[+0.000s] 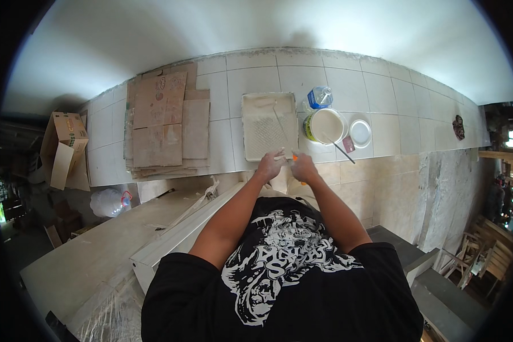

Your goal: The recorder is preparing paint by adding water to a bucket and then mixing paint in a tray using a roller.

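Observation:
On the white-tiled ledge lies a paint tray (249,145) with a ribbed floor, smeared with off-white paint. A paint roller (265,102) rests at its far end, and its thin wire frame runs back toward me. My right hand (305,169) is closed around the roller's orange handle, just beyond the tray's near right corner. My left hand (269,166) is closed at the tray's near rim, pale paint on its fingers. To the right of the tray stands an open paint bucket (308,129) of off-white paint, a dark-handled stick (344,153) leaning out of it.
Behind the bucket is a clear plastic bottle (320,97) with a blue label; a white lid (360,133) lies to its right. Flattened cardboard (159,102) is stacked on the left, near an open carton (68,145). A dark crumpled thing (458,127) sits far right.

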A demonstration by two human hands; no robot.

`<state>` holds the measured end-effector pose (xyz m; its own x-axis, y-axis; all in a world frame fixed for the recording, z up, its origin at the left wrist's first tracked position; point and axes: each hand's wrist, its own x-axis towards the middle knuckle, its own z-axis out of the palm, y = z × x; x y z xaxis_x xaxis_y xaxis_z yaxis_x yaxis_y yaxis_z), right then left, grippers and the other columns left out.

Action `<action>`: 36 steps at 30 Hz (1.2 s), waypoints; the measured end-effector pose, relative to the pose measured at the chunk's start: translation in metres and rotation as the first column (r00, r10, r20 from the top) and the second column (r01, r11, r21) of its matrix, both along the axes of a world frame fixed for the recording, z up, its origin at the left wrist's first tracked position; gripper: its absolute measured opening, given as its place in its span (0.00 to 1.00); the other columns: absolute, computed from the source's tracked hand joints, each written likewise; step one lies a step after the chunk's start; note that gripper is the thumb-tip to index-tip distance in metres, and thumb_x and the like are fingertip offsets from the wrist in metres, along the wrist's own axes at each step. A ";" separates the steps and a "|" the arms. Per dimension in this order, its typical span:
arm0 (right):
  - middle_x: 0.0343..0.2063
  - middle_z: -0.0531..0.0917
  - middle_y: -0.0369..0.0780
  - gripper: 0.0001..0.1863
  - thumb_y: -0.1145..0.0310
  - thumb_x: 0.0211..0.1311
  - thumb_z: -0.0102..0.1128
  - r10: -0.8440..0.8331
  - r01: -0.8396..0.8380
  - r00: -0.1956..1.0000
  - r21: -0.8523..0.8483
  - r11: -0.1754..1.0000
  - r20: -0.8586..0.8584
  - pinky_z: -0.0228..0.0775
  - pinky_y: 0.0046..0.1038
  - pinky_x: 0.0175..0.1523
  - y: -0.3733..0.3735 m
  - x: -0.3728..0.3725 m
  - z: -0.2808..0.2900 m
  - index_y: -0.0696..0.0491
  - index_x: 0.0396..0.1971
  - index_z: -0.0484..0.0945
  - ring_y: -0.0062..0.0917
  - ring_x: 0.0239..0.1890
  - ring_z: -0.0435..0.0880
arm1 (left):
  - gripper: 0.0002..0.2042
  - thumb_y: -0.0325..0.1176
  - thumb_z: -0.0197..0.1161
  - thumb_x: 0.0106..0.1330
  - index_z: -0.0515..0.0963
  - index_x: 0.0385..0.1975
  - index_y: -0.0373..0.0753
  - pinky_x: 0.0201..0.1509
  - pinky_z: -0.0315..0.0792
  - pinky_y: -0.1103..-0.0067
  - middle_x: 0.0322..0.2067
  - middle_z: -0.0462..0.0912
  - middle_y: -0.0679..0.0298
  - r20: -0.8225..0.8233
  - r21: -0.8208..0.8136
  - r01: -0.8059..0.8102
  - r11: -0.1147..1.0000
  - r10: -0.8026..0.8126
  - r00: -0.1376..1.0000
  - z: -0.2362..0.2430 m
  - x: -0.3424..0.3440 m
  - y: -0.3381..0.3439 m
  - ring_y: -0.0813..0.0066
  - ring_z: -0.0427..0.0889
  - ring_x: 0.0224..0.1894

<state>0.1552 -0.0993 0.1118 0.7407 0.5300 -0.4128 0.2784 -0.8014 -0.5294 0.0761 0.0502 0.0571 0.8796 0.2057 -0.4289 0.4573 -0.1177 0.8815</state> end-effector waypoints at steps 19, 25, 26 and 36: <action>0.40 0.82 0.62 0.26 0.70 0.60 0.54 0.093 -0.092 0.995 0.016 0.996 -0.042 0.73 0.48 0.53 -0.003 -0.038 0.050 0.62 0.58 0.73 0.56 0.46 0.81 | 0.26 0.34 0.60 0.68 0.70 0.65 0.36 0.52 0.77 0.75 0.53 0.84 0.55 0.056 -0.095 -0.124 0.988 0.130 0.990 -0.003 -0.009 0.004 0.65 0.86 0.40; 0.42 0.83 0.60 0.25 0.71 0.60 0.55 0.076 -0.082 0.995 -0.101 0.992 -0.065 0.76 0.45 0.52 0.024 -0.018 0.018 0.62 0.59 0.74 0.53 0.42 0.84 | 0.26 0.34 0.59 0.68 0.69 0.65 0.34 0.55 0.76 0.73 0.52 0.84 0.54 0.033 -0.104 -0.104 0.989 0.108 0.994 -0.011 -0.007 0.006 0.61 0.85 0.46; 0.40 0.83 0.60 0.25 0.71 0.61 0.55 0.016 -0.024 0.994 -0.065 0.998 -0.110 0.78 0.43 0.46 0.029 -0.014 0.019 0.61 0.59 0.74 0.49 0.36 0.86 | 0.26 0.34 0.58 0.68 0.69 0.66 0.34 0.55 0.75 0.73 0.52 0.84 0.53 0.046 -0.096 -0.112 0.989 0.117 0.992 -0.013 -0.007 0.008 0.61 0.85 0.47; 0.36 0.84 0.60 0.23 0.70 0.59 0.54 -0.009 0.009 0.998 0.002 1.000 0.070 0.77 0.47 0.50 -0.011 -0.010 0.010 0.59 0.54 0.79 0.55 0.42 0.84 | 0.25 0.32 0.57 0.69 0.69 0.66 0.35 0.55 0.75 0.74 0.52 0.84 0.52 0.018 -0.159 -0.167 0.973 0.172 0.985 -0.006 -0.007 0.017 0.64 0.85 0.48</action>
<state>0.1454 -0.1101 0.1216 0.7726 0.5235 -0.3594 0.3071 -0.8034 -0.5101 0.0690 0.0669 0.0512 0.8514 0.2854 -0.4401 0.4304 0.0994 0.8971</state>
